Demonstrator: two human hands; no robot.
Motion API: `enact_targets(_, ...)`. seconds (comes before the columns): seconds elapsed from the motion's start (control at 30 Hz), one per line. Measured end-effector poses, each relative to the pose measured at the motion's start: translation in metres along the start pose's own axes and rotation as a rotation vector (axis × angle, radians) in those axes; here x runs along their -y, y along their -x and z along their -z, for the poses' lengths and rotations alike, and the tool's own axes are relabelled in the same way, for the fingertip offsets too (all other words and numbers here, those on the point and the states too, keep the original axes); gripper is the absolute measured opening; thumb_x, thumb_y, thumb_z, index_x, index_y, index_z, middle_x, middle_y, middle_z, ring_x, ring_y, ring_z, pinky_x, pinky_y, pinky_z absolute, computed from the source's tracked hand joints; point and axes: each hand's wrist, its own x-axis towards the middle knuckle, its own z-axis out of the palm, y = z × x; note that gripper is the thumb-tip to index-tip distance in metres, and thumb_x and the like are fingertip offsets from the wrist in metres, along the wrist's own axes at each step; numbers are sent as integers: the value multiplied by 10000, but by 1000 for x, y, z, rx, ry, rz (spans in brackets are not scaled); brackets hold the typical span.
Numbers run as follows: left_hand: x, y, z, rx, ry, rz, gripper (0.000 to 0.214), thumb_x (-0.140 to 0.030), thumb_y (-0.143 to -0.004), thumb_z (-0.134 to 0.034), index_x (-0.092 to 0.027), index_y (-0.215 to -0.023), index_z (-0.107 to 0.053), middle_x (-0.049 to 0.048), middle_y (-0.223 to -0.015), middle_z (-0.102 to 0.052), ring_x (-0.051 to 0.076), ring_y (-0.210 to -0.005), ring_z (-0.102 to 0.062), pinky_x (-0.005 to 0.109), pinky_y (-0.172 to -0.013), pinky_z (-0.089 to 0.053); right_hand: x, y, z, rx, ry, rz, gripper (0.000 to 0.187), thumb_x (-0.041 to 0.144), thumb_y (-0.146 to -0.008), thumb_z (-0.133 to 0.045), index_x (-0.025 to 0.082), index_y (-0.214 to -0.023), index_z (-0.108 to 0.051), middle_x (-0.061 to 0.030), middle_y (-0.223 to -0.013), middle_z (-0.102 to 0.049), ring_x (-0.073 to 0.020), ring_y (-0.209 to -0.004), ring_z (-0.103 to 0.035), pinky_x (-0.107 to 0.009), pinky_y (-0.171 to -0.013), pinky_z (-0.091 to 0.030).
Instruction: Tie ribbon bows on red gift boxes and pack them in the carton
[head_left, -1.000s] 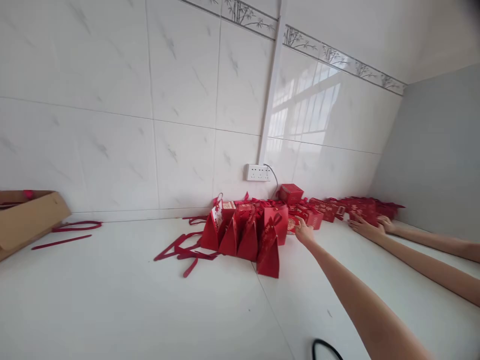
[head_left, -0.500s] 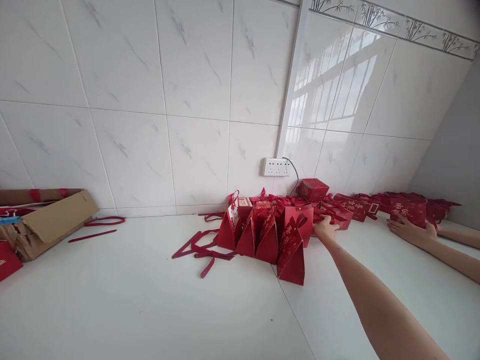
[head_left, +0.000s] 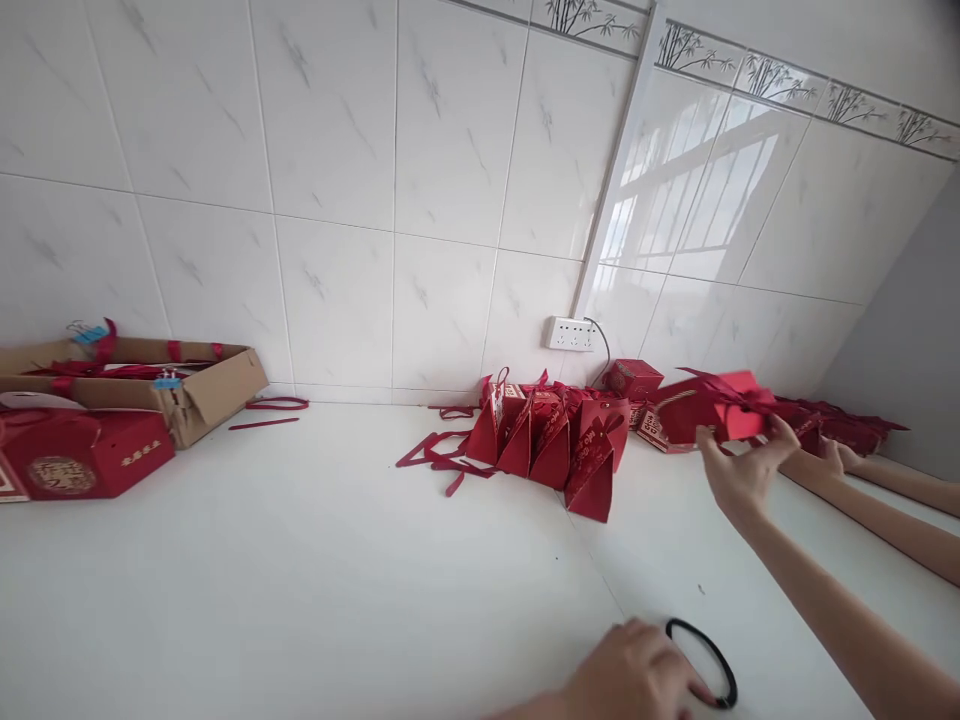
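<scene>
Box lifted: right hand [head_left: 742,470], earlier reaching into the pile, now grasps a flat red gift box [head_left: 712,410] above the surface [head_left: 300,560]. Left hand [head_left: 630,675], fingers loosely curled, newly rests by black hair tie [head_left: 705,660].

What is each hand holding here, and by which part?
The right hand holds a flat red gift box by its near lower edge, lifted off the white surface. The left hand holds nothing; it rests beside a black hair tie.

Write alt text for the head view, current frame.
The person's right hand lifts a flat red gift box above a white floor, beside a cluster of folded red boxes at a tiled wall. Their left hand rests by a black hair tie; another person's hands reach in at right.
</scene>
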Motion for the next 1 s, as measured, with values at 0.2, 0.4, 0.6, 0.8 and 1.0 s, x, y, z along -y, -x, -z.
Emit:
enact_targets(0.2, 24, 56, 105, -526, 445, 334, 184, -151, -658, -563, -202, -819, -635, 58, -891, -645, 227, -827, -593, 379, -801, -483, 116, 82, -12, 473, -410, 599, 762, 391, -640, -680, 221, -1257, -266, -158, -1211, -360, -337, -1146, -463, -470, -826, -530)
enact_targets(0.4, 74, 112, 193, -1041, 544, 543, 137, -304, -776, -481, -222, -878, -522, 57, -827, -587, 219, -778, -589, 341, -693, -461, 188, 175, -63, 652, -600, 551, 819, 331, -686, -685, 261, -1329, -183, -168, -1288, -284, -334, -1219, -414, -455, -804, -570)
enact_targets(0.6, 91, 129, 217, -1133, 739, 593, 455, -539, -760, -496, -191, -1050, -532, 133, -1104, -623, 259, -941, -630, 338, -710, -504, 182, 223, -87, 981, -694, 297, 793, 266, -722, -636, 272, -1378, -191, -157, -1390, -307, -305, -1285, -392, -472, -883, -532)
enact_targets(0.8, 86, 123, 216, -1076, 691, 594, 499, -586, -757, -449, -173, -973, -627, 94, -933, -691, 229, -923, -637, 335, -813, -470, 151, 210, -86, 1214, -724, 124, 695, 364, -840, -514, 310, -1455, -195, -132, -1489, -328, -285, -1334, -383, -535, -1008, -406)
enact_targets(1.0, 83, 128, 217, -1098, 513, 714, 422, -534, -787, -413, -159, -857, -594, -8, -581, -515, 163, -591, -529, 297, -641, -421, 152, 202, -88, 979, -700, -291, 471, 441, -806, -515, 200, -1210, -541, -139, -1249, -600, -279, -1162, -558, -468, -975, -438)
